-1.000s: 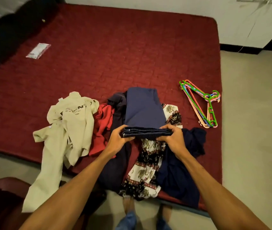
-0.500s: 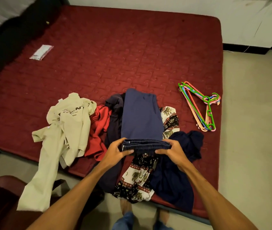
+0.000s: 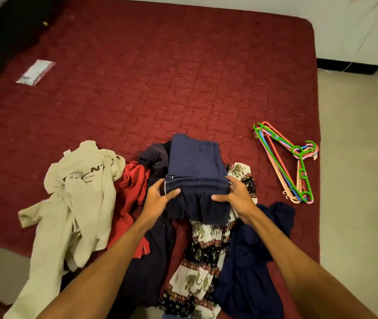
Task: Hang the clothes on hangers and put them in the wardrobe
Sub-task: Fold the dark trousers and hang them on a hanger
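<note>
- A folded navy-blue garment point(image 3: 195, 157) of soft cloth (trousers or shorts, it cannot be told which) is held by its gathered elastic waistband. The left hand point(image 3: 158, 199) is clamped on one end, thumb laid across the near face and fingers curled behind. The right hand point(image 3: 236, 199) grasps the other end in the same way.
- A second ago the waistband was seen only as a thin, flat stacked edge. It has since been rolled toward the camera, so the gathers are now shown and a flap of cloth hangs below the hands.
- This is judged to be the garment being opened out and squared up for hanging.
- The far part of the garment lies flat on top of the heap, near the front edge of the dark red quilted mattress point(image 3: 160, 77).
- The bundle of thin plastic hangers point(image 3: 287, 162) in green, pink, blue and peach lies at the mattress's right edge. It is well apart from the right hand, and no hanger has yet been taken.
- Other clothes are left unhung: a crumpled beige sweatshirt point(image 3: 79, 192), a red top point(image 3: 132, 194), elephant-print trousers point(image 3: 197, 272) and a dark navy piece point(image 3: 252, 261). No wardrobe is in view, so the task is judged to be at an early stage.
- Dark lettering is printed on the beige sweatshirt. Only "NT" at its end can be read, the rest being lost in folds.
- Nothing can be read on the clear plastic packet point(image 3: 35, 72) at the far left.
</note>
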